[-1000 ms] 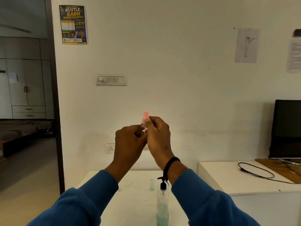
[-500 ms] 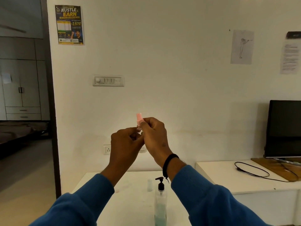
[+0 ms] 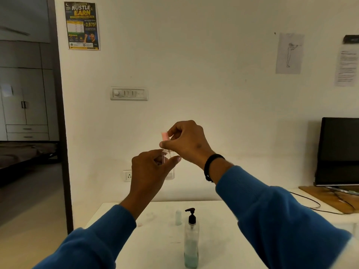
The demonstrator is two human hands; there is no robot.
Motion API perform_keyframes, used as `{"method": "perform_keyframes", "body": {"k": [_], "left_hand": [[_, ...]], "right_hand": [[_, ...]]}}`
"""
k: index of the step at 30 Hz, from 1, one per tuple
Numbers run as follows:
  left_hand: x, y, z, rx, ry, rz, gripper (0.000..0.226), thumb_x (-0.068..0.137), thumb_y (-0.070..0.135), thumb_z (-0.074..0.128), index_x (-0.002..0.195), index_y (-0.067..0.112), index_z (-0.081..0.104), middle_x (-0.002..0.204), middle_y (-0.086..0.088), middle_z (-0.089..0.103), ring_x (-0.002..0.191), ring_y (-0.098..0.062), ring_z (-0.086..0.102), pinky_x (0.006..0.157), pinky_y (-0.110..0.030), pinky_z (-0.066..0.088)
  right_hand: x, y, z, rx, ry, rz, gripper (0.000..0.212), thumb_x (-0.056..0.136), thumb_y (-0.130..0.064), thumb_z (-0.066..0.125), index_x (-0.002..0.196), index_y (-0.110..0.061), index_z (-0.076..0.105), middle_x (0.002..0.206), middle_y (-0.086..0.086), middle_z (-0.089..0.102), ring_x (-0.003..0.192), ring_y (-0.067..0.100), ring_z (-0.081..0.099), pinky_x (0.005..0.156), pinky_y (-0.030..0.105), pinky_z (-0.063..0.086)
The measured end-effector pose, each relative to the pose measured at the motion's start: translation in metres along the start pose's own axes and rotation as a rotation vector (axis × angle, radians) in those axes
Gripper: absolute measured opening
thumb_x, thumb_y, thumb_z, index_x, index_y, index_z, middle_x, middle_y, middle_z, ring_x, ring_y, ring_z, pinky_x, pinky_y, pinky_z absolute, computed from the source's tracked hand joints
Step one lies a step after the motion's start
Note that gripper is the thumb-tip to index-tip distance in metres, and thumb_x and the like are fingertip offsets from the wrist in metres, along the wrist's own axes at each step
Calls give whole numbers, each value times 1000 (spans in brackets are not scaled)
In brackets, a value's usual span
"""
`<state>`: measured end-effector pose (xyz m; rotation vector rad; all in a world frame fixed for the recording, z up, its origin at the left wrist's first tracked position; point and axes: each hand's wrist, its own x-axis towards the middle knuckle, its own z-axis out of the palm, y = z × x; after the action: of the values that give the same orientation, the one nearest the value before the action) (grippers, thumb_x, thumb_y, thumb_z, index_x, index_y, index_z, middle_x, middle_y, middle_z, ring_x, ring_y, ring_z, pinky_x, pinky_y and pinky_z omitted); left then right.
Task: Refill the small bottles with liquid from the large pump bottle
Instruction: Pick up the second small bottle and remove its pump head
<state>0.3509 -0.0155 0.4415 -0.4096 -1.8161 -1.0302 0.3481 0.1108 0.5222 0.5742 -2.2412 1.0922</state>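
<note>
Because the small clear bottle [image 3: 168,159] is held up in the air well above the pump bottle [image 3: 191,243], it looks light, smooth and probably slippery, so hold it around the body. In the head view, the left hand [image 3: 149,171] grips that body; the right hand [image 3: 187,141] pinches the pink cap [image 3: 164,136] above its neck. A second small bottle [image 3: 178,217] stands on the bench [image 3: 155,247] just behind the pump bottle.

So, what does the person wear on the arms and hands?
Both arms have long blue sleeves that end at the wrists. The right wrist carries a black band with a small hanging knot. Left hand and right hand are bare: no gloves.
</note>
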Motion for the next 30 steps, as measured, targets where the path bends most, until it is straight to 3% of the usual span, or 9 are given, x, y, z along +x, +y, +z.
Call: {"method": "perform_keyframes", "body": {"k": [3,10,18,26,30], "left_hand": [[0,-5,0,50,-7,17,59,80,43,83,51,18,39,42,10,30,51,-12,36,54,-13,30],[-2,-4,0,28,9,10,62,78,39,86,50,25,32,40,9,34,49,-11,37,57,-7,34],[2,-5,1,7,6,21,63,78,44,85,54,8,39,47,8,30,52,-13,26,61,-6,36],[3,-3,1,-24,-4,4,59,78,44,85,56,5,46,48,8,34,52,-11,32,62,-6,36],[6,-1,0,-9,0,1,56,77,50,83,56,8,51,46,10,38,53,-9,35,61,-14,39]], "right_hand": [[3,-2,-2,-33,-30,-23,30,78,-24,88,100,-15,70,93,3,70,83,16,68,68,20,51],[16,-14,-19,-12,11,-131,35,86,-18,80,119,-17,68,74,-5,69,59,-2,64,58,4,46],[35,-41,-47,54,123,-231,34,86,-22,82,117,-17,68,81,2,74,73,13,72,72,24,60],[47,-54,-76,201,360,-279,30,84,-23,85,108,-23,67,79,1,74,75,16,74,80,39,63],[44,-49,-88,291,512,-285,31,83,-23,85,105,-26,64,77,-2,74,74,14,74,79,41,63]]}}
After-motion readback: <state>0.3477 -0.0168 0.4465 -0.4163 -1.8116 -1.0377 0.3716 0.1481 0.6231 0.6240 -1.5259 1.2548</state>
